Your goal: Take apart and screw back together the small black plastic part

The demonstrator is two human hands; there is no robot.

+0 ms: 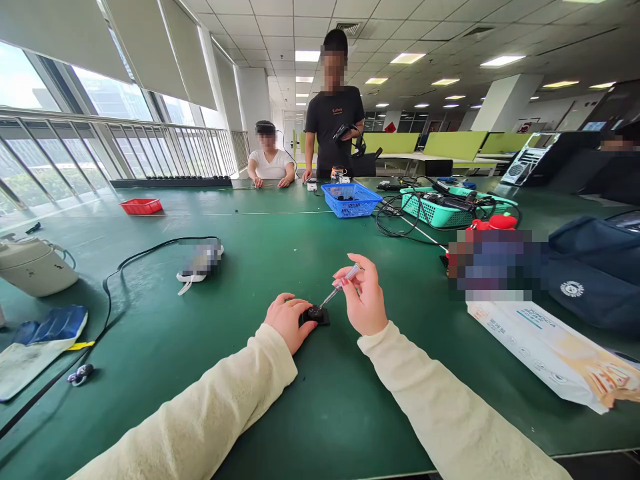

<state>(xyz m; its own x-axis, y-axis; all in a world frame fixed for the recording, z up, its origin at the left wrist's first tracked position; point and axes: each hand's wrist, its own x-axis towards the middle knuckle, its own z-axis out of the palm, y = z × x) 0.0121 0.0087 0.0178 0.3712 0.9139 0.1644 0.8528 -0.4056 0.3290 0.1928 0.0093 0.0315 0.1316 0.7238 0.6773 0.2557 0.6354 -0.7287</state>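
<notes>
A small black part (316, 313) on a flat black base lies on the green table (250, 233) in front of me. My left hand (287, 321) is closed on its left side, thumb and fingers around it. In my right hand (365, 300) is a screwdriver (341, 285) with a clear handle, pinched between thumb and fingers. It slants down to the left, its tip meeting the top of the black part. The exact contact point is too small to make out.
A blue basket (350, 201), a teal basket (450, 212) with cables and a red tray (142, 206) stand farther back. A tissue pack (545, 347) and a dark bag (595, 273) lie right. A black cable (106, 293) runs left. Two people are across the table.
</notes>
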